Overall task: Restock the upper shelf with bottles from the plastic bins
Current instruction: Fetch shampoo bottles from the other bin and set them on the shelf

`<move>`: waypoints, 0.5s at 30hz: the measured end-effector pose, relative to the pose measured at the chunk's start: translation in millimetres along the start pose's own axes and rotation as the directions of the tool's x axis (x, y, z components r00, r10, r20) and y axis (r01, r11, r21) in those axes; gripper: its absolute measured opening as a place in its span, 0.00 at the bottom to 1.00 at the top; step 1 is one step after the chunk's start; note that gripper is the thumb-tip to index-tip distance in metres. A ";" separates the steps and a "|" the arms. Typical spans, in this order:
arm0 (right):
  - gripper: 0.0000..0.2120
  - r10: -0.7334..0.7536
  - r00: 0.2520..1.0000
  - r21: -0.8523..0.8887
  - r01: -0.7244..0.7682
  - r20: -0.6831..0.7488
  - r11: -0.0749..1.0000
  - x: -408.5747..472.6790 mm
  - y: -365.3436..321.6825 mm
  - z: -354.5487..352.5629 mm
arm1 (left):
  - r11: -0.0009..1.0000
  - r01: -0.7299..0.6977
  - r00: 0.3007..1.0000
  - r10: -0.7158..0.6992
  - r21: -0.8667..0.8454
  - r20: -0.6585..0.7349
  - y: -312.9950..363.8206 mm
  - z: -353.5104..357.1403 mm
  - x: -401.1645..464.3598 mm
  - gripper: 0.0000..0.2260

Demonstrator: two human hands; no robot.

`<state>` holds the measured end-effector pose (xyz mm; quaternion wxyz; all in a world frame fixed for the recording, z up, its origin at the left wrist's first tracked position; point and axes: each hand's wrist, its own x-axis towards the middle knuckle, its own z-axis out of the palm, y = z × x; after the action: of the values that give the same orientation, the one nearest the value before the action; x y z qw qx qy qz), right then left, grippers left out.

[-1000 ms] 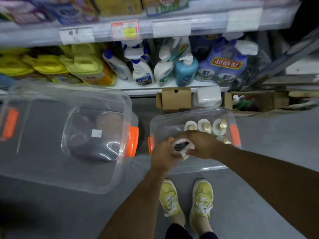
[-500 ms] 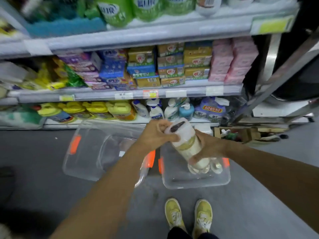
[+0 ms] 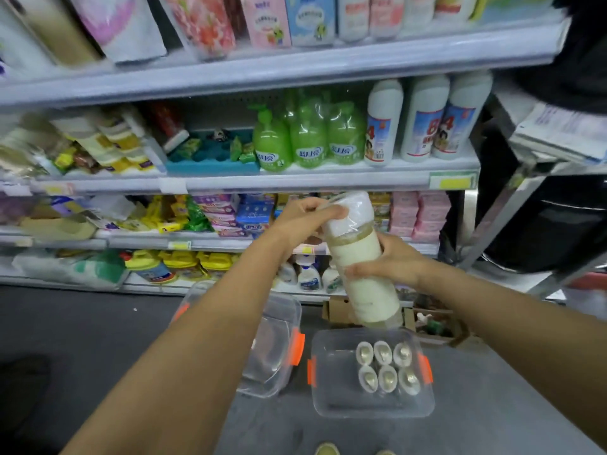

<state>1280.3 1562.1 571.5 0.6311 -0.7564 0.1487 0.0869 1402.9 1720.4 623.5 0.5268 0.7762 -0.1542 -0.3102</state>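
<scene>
head view: your left hand [image 3: 303, 218] grips the wrapped cap end of the bottle [image 3: 359, 257], your right hand [image 3: 391, 261] clasps its body, above the plastic bin [image 3: 371, 412] holding six more. it looks full and heavy, the film slippery; keep one hand low under the body.

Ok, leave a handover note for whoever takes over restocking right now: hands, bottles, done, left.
Left hand grips the cap end of a white bottle; right hand holds its middle.
The bottle is in the air, tilted, above the right bin, in front of the shelves.
Six bottles stand in that bin. The left bin looks empty.
Done: one bottle lifted out.
Left: shelve it, then the six.
</scene>
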 end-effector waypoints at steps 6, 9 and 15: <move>0.28 -0.057 0.998 0.123 0.054 0.021 0.991 -15.3 -80.5 -20.9 | 0.949 -0.071 0.996 0.053 -0.308 -0.068 62.4 0.8 -33.5 0.16; 0.26 -0.071 0.997 0.194 0.068 0.009 0.979 -22.5 -115.0 -33.5 | 0.926 -0.100 0.994 0.081 -0.363 -0.069 80.0 -4.3 -55.7 0.15; 0.34 -0.137 0.990 0.220 0.139 -0.025 0.965 -36.5 -174.8 -44.8 | 0.930 -0.071 0.997 0.069 -0.362 -0.019 92.5 0.3 -96.3 0.11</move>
<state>1302.0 1550.3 753.9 0.7152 -0.6903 0.1073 0.0222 1337.6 1737.9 738.7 0.6719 0.6607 -0.1205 -0.3122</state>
